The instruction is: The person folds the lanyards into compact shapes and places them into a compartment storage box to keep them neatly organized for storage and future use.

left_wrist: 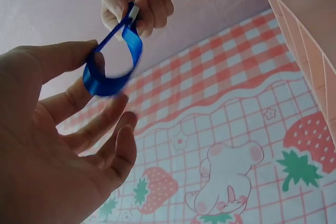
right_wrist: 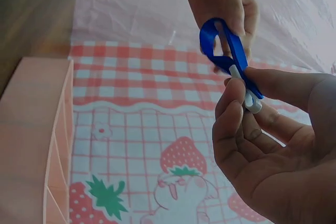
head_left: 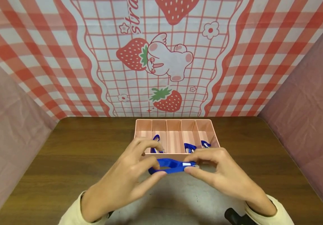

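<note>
A short blue lanyard (head_left: 170, 168) hangs as a loop between my two hands, just in front of the tray. My left hand (head_left: 127, 168) pinches its rounded end between thumb and index finger, and the other fingers are spread. At the opposite end my right hand (head_left: 216, 167) pinches the strap by its white clip (right_wrist: 249, 98), beside a small metal piece. The left wrist view shows the blue band (left_wrist: 113, 85) bowed out into a ring.
Behind the hands stands a pink tray (head_left: 174, 120) split into compartments, some holding more blue lanyards (head_left: 190, 147). The tray sits on a brown wooden table (head_left: 94, 140). A strawberry-print cloth (head_left: 167, 62) hangs behind it. A black object (head_left: 236, 217) lies near the right sleeve.
</note>
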`<state>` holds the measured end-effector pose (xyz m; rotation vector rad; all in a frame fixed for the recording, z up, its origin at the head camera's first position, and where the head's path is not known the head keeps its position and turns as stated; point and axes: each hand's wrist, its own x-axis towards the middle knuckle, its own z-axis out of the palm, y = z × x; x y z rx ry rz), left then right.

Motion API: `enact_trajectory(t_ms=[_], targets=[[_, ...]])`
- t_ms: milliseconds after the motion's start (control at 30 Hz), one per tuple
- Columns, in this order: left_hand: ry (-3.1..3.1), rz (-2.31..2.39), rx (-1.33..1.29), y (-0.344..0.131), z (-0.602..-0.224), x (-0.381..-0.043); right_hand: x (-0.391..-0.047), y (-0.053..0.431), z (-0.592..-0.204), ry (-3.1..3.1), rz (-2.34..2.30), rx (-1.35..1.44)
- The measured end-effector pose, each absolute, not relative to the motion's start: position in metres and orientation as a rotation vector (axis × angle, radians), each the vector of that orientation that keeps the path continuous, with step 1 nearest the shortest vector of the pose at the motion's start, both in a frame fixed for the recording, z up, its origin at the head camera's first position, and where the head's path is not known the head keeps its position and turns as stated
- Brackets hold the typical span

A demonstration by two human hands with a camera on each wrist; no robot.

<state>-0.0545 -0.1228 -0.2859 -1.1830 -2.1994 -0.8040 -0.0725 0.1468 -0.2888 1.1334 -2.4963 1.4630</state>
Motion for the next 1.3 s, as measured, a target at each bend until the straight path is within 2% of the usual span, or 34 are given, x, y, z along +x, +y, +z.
enact_trajectory(t_ms=[267,967,1300], targets=[[-2.143,-0.749,-1.236,-0.124,-0.285,-0.055,-0.072,0.151,-0.282,-2.419,1.373,1.228],[-2.150,-1.162,-1.473,-0.124,-0.283,-0.054,-0.070,0.161,-0.277,-2.361,1.314,1.291],[-2.197,-1.273,-1.927,-0.134,-0.281,-0.049,-0.072,0.154,-0.286,-2.382,1.335,1.493]])
